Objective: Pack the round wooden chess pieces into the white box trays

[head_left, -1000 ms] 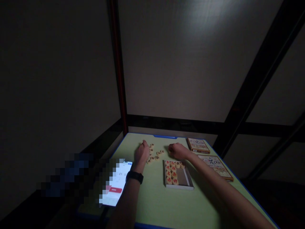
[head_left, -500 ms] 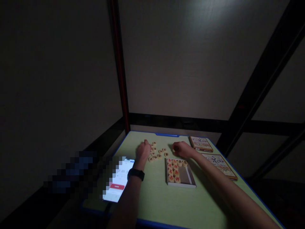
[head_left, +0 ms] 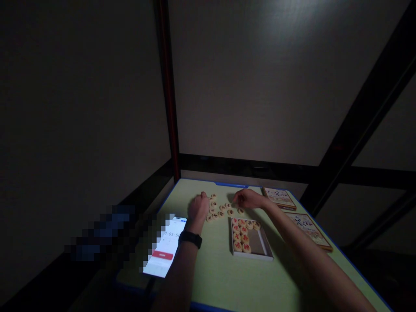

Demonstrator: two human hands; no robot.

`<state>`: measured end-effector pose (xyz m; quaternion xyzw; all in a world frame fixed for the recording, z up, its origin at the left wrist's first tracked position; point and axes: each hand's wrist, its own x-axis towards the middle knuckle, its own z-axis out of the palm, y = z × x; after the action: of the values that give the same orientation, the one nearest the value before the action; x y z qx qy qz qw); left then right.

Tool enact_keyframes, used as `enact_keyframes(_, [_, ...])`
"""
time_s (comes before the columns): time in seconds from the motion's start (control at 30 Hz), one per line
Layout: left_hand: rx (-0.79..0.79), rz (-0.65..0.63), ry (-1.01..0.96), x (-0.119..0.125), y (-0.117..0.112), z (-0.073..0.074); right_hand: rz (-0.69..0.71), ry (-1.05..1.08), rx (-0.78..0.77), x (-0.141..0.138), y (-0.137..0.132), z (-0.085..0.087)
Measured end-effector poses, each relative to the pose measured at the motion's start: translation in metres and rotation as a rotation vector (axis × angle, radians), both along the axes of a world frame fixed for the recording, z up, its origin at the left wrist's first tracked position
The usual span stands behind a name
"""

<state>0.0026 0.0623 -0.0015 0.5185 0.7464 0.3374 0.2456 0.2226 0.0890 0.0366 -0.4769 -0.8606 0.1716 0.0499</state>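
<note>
Round wooden chess discs [head_left: 221, 208] with red and black marks lie loose on a green table [head_left: 214, 268]. My left hand [head_left: 199, 207], a dark watch on its wrist, rests curled at the left edge of that cluster. My right hand [head_left: 247, 198] hovers at the cluster's right side, fingers pinched together over a disc; what it holds is too small to make out. Just in front sits a shallow box tray [head_left: 260, 248] with several red-marked discs [head_left: 242, 234] filling its left and far parts.
A lit phone [head_left: 165, 247] showing a timer lies at the table's left front. Two printed box lids [head_left: 279, 197] [head_left: 308, 229] lie along the right edge. Dark wall, a red post [head_left: 169, 95] and black beams surround the table.
My right hand has moved from the tray's far edge leftward to the loose discs. My left hand stays curled at the cluster. The view has shifted slightly.
</note>
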Motion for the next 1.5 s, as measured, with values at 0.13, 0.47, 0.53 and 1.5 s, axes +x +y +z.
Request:
enact_keyframes(0.13, [-0.066,-0.007,0.018,0.003,-0.003,0.007,0.083,-0.018,0.124,-0.048,0.006,-0.005])
enact_keyframes(0.47, [-0.132,-0.005,-0.033,0.005,-0.012,0.024,0.146,-0.181,0.247,-0.083,0.008,-0.002])
enact_keyframes(0.53, [-0.130,-0.003,-0.046,0.005,-0.012,0.023,0.099,-0.194,0.279,-0.081,0.014,0.006])
enact_keyframes(1.5, [0.310,-0.559,-0.260,0.052,-0.022,0.004,0.091,0.338,0.295,-0.009,-0.059,0.005])
